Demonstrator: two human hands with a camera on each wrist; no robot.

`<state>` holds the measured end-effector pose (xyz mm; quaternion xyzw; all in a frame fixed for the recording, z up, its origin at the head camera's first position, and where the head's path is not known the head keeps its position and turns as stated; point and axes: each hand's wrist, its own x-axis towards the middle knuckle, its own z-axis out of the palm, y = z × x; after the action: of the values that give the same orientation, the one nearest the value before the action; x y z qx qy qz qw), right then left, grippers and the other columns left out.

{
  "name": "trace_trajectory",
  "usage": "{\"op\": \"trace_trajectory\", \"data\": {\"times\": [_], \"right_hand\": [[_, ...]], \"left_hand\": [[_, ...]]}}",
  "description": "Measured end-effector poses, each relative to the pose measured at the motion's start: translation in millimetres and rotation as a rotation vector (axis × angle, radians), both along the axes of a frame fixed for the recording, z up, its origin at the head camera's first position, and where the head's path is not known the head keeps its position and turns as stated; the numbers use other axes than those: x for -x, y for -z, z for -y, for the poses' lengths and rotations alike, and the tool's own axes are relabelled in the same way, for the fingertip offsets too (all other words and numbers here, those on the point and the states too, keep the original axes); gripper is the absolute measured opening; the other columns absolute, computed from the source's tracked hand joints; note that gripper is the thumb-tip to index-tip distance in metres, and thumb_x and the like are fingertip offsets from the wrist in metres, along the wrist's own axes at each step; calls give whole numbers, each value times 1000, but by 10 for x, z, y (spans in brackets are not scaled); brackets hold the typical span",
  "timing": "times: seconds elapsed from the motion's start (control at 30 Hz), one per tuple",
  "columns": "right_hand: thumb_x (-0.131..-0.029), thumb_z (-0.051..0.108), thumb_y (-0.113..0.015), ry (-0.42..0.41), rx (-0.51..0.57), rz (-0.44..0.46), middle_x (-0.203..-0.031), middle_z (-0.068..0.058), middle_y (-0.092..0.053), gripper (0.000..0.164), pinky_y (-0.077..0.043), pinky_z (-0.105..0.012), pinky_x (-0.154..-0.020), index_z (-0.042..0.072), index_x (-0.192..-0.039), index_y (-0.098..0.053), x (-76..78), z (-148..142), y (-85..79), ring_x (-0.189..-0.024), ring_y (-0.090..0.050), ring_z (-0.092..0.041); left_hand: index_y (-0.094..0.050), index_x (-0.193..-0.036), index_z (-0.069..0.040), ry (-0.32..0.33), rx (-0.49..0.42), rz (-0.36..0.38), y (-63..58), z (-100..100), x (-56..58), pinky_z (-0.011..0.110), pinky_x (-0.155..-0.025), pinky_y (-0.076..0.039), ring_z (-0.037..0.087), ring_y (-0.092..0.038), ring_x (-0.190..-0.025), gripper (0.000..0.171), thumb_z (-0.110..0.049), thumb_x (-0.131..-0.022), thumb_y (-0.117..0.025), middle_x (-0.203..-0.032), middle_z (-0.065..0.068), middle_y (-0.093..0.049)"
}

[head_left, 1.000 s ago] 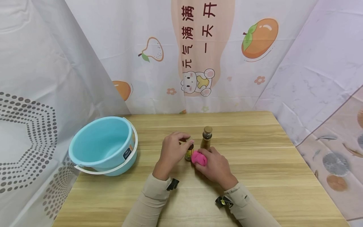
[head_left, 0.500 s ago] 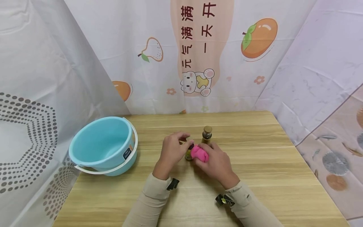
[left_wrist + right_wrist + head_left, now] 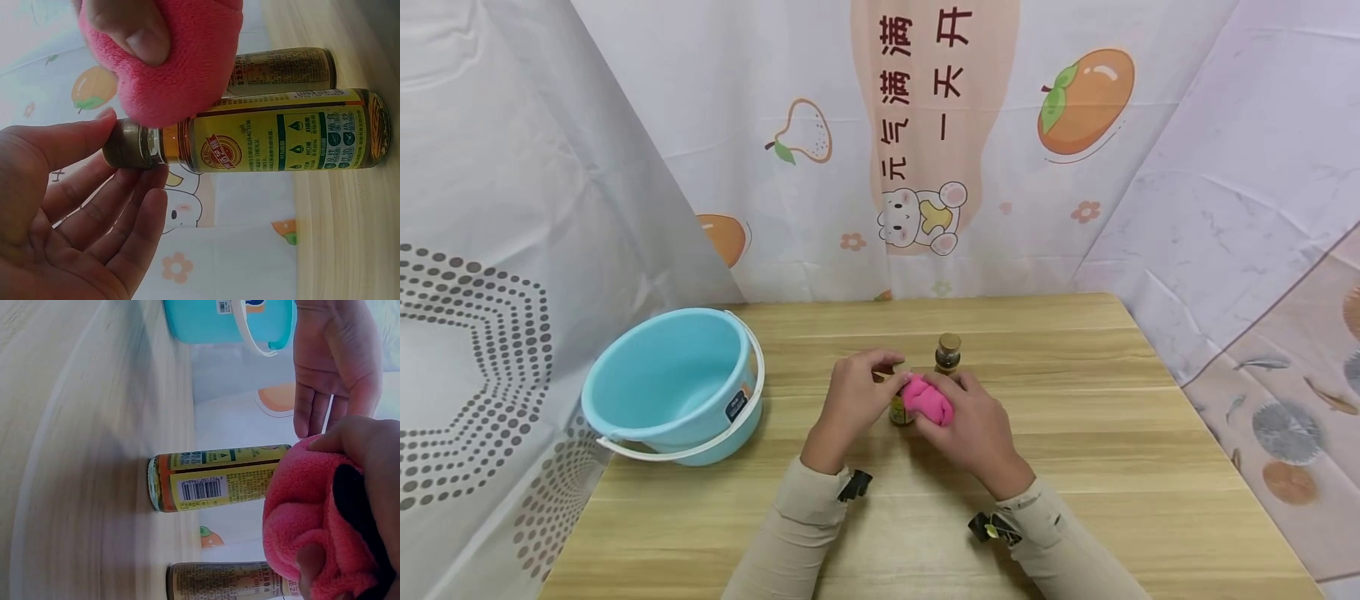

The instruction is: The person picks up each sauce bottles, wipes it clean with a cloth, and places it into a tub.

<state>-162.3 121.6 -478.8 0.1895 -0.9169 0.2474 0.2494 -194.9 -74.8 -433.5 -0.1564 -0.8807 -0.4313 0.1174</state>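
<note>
A small glass bottle with a yellow label (image 3: 275, 140) stands upright on the wooden table. My left hand (image 3: 853, 400) pinches its dark cap (image 3: 122, 145) between thumb and fingertips, the other fingers spread behind. My right hand (image 3: 973, 433) grips a bunched pink cloth (image 3: 927, 400), with a dark patch showing in the right wrist view. In the left wrist view the cloth presses against the bottle's neck and shoulder. Just behind my right hand stands a second bottle (image 3: 948, 354) with a gold-brown cap; its lower part is hidden in the head view.
A light blue bucket (image 3: 666, 375) with a white handle (image 3: 696, 454) stands at the table's left side. Printed curtains (image 3: 820, 217) hang behind the wooden table (image 3: 1075, 400) and along both sides.
My right hand has slid the pink cloth up along the yellow-labelled bottle toward its neck, covering more of its top in the head view. My left hand has stayed nearly still.
</note>
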Motion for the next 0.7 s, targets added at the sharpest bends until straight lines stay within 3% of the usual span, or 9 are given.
{"op": "trace_trajectory", "data": {"times": [0.33,0.7], "right_hand": [[-81,42,-84,8,3,63,-101,-6,-61,53,-40,-22,-48,21,-128,-73,-5,-11,39,-65,-49,-10],[-80,46,-83,35,-36,132,-101,-6,-63,54,-38,-21,-46,22,-127,-73,-26,-20,178,-64,-47,-9]], "left_hand": [[-79,-111,-14,1,21,15,-17,-8,-5,26,-76,-63,11,-74,-87,21,-23,-92,-81,-101,0,-79],[-79,-112,-11,10,15,5,8,-7,-4,30,-79,-64,12,-74,-90,23,-22,-92,-81,-103,2,-79]]}}
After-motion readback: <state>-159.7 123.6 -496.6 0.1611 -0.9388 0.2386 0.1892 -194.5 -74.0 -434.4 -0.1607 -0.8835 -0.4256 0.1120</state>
